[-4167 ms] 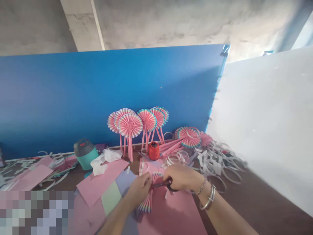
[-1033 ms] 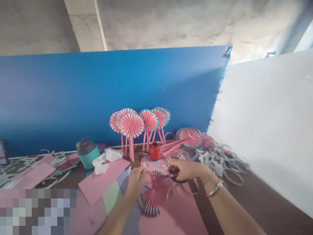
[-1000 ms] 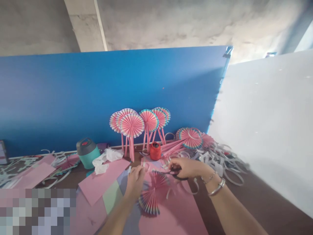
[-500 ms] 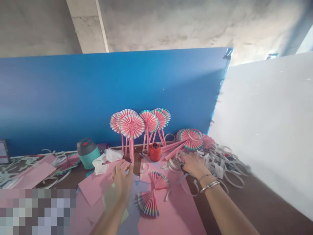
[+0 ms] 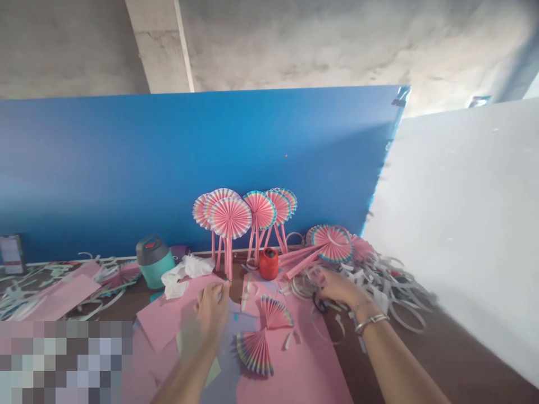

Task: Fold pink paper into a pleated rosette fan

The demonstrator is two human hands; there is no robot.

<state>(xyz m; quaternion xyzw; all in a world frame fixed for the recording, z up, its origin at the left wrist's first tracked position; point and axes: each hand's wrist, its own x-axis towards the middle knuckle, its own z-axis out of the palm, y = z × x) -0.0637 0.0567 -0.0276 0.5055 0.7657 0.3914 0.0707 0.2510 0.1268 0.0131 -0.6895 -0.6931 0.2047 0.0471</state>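
My left hand is over the pink and lilac paper, its fingers curled in and the thumb close against them. Whatever may be between those fingertips is too small to make out. My right hand has bent fingers beside the heap of white strips. A dark loop, like a scissors handle, shows right at its fingers; the rest of it is hidden. Between the hands, a pleated pink paper fan with rainbow edges lies pinched at its middle on a pink sheet. Behind it stands a red spool.
Several round pink fans on sticks lean against a blue panel. Another fan lies near curled white strips at right. A teal bottle, crumpled white tissue and a phone are at left.
My left fingers have curled in more. My right hand has shifted slightly, and the dark loop beside its fingers shows more. The view has moved a little; the pleated fan stays in place.
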